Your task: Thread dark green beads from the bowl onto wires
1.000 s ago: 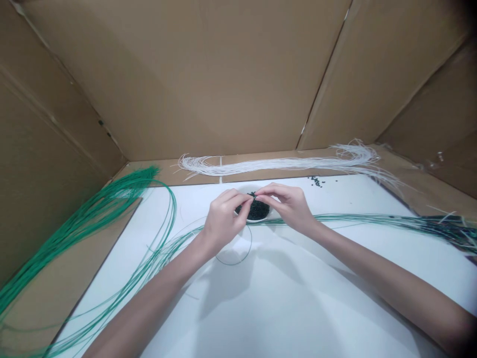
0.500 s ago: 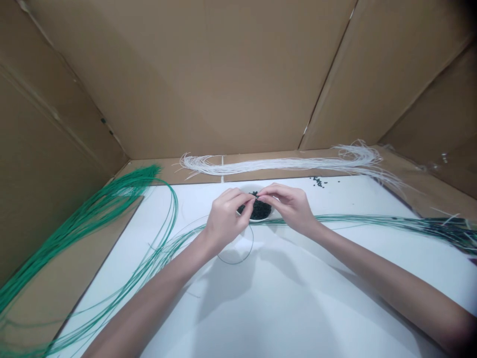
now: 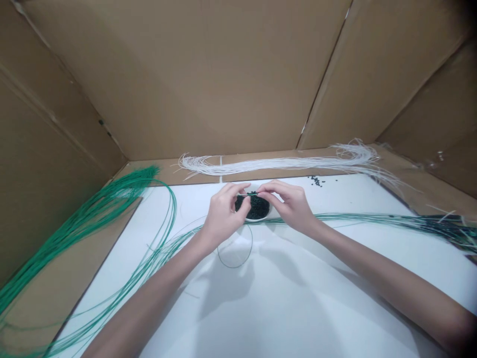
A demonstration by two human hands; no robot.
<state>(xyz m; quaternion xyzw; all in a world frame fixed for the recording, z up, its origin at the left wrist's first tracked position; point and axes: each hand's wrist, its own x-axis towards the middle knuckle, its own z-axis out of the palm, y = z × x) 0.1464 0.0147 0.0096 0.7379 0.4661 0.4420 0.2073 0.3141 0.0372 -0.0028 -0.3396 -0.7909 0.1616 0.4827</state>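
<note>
Green wire, one thin strand, is pinched at its end between the left hand and right hand, both thumb-to-forefinger, over the bead dish (full of dark beads). Since a second ago, the left hand's fingertips have lifted slightly; threading appears ongoing.

Both my forearms reach in from the bottom corners of the frame and meet just above its centre. My left hand is pinched, thumb against fingertips. My right hand faces it, thumb and forefinger pinched too. The fingertips of the two hands nearly touch, wrists bent slightly inward.
</note>
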